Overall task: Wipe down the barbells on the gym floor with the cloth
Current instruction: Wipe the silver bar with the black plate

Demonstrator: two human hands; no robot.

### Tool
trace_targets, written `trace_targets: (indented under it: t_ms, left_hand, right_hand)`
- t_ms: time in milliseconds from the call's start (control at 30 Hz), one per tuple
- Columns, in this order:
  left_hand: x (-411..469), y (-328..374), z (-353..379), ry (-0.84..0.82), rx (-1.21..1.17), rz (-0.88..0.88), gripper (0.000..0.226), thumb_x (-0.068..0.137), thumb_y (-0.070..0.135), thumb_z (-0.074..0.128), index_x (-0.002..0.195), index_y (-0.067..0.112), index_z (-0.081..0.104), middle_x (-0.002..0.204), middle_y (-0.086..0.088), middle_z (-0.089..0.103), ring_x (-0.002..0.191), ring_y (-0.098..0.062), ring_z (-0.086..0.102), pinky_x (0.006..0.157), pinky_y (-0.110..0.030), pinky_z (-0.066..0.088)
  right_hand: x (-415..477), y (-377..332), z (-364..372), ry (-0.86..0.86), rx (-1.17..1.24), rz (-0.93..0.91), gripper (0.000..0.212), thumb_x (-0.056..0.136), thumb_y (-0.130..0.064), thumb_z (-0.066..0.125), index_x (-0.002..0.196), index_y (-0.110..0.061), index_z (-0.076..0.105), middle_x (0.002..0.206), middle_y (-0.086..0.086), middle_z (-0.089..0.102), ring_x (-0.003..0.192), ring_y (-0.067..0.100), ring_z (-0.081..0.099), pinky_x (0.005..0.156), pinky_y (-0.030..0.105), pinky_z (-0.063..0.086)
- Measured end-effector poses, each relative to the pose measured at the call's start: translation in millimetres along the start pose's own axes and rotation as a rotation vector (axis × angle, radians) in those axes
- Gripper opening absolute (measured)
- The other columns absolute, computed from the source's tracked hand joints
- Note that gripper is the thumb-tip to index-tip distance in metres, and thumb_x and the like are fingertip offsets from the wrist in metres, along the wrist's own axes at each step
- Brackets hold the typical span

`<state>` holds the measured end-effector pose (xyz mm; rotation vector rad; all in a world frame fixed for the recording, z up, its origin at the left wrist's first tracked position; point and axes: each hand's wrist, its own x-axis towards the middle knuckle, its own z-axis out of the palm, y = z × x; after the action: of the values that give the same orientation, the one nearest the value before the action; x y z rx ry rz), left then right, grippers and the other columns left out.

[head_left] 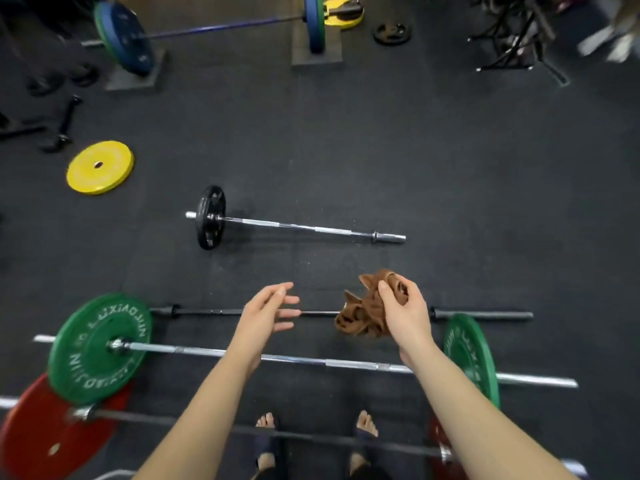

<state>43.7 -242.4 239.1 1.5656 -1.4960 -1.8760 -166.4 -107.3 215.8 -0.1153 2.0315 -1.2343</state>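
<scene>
My right hand (403, 311) grips a crumpled brown cloth (363, 313), held in the air over a bare black barbell (485, 314) lying on the floor. My left hand (266, 313) hovers beside it, fingers spread and holding nothing. Nearer to me lies a silver barbell (294, 359) with green plates (98, 348). Nearest of all, by my feet, a dark bar with red plates (45, 431). Farther out rests a short chrome barbell (301, 226) with one black plate (210, 217) on its left end.
A loose yellow plate (99, 167) lies to the left. At the back a blue-plated barbell (221, 27) stands on grey blocks, with another yellow plate (343, 12) and a small black plate (392, 32) nearby. Black stands (512, 39) crowd the back right.
</scene>
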Motion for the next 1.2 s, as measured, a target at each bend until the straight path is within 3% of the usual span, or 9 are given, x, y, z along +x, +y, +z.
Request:
trace_targets:
  t_ms: [200,333,667,767,933,1033,1133,1200]
  left_hand:
    - [-19,39,15,0.072,-0.081,0.069,0.025,0.108,0.03,0.05,0.123,0.02,0.068,0.11,-0.006,0.076,0.097,-0.024,0.073,0.081,-0.037,0.059]
    - [-21,57,29,0.04,-0.085,0.118,0.025,0.108,0.03,0.05,0.123,0.021,0.067,0.109,-0.005,0.076,0.094,-0.022,0.074,0.079,-0.035,0.06]
    - [58,121,63,-0.035,-0.096,0.147,0.025,0.109,0.027,0.048,0.124,0.017,0.066,0.11,-0.01,0.074,0.09,-0.022,0.071,0.079,-0.037,0.058]
    - [103,135,90,-0.085,-0.097,0.098,0.025,0.108,0.025,0.049,0.125,0.014,0.064,0.11,-0.014,0.073,0.087,-0.022,0.07,0.068,-0.029,0.059]
    - [222,159,138,-0.212,0.019,0.044,0.024,0.108,0.027,0.049,0.123,0.018,0.064,0.11,-0.01,0.075,0.09,-0.022,0.073,0.076,-0.036,0.059]
    - [313,170,158,-0.284,0.058,-0.013,0.022,0.107,0.028,0.052,0.121,0.016,0.065,0.107,-0.01,0.074,0.086,-0.022,0.073,0.072,-0.033,0.058]
    - [406,188,156,-0.356,0.118,-0.084,0.02,0.106,0.024,0.054,0.118,0.012,0.065,0.097,-0.011,0.073,0.079,-0.021,0.069,0.066,-0.03,0.055]
    - [459,204,139,-0.344,0.157,-0.146,0.019,0.106,0.021,0.053,0.116,0.01,0.066,0.094,-0.009,0.072,0.079,-0.021,0.067,0.065,-0.029,0.053]
  right_hand:
    - [-3,3,-47,0.009,0.078,0.076,0.035,0.093,-0.052,0.066,0.122,-0.032,0.063,0.114,-0.01,0.072,0.105,0.015,0.068,0.101,0.044,0.054]
    - [4,3,-59,0.049,0.092,0.088,0.05,0.085,-0.062,0.064,0.125,-0.032,0.063,0.116,-0.01,0.072,0.108,0.017,0.068,0.104,0.046,0.052]
    - [47,-48,-72,0.132,0.14,-0.008,0.033,0.098,-0.047,0.059,0.124,-0.027,0.063,0.118,-0.007,0.07,0.11,0.016,0.066,0.105,0.043,0.051]
    - [76,-50,-83,0.192,0.151,0.006,0.042,0.093,-0.056,0.057,0.123,-0.029,0.063,0.117,-0.008,0.071,0.109,0.017,0.067,0.105,0.046,0.051]
    - [152,-61,-69,0.291,0.266,0.101,0.034,0.097,-0.055,0.055,0.113,-0.026,0.066,0.111,-0.001,0.074,0.104,0.021,0.07,0.102,0.049,0.053]
    - [225,-83,-26,0.32,0.278,0.166,0.04,0.088,-0.063,0.058,0.107,-0.029,0.068,0.105,-0.004,0.077,0.101,0.02,0.073,0.098,0.048,0.056]
    - [304,-108,32,0.355,0.35,0.277,0.06,0.079,-0.075,0.058,0.115,-0.029,0.069,0.106,-0.007,0.077,0.1,0.02,0.073,0.098,0.048,0.056]
    - [342,-141,66,0.401,0.336,0.318,0.056,0.084,-0.07,0.058,0.115,-0.025,0.07,0.105,-0.007,0.077,0.1,0.019,0.073,0.095,0.043,0.057]
